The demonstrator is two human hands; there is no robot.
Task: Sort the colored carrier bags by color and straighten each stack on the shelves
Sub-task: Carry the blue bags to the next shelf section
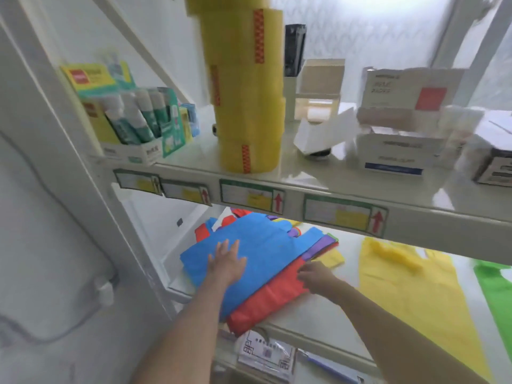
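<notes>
White shelf [318, 314]: left hand [225, 263] spread flat on blue bag [257, 245], right hand [315, 275] pinching red bag [271, 297]

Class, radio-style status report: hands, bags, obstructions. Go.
Left hand flat on blue bag, open. Right hand at red bag edge, grip unclear. Pile mixed; yellow bag apart. Nothing blocking.
</notes>
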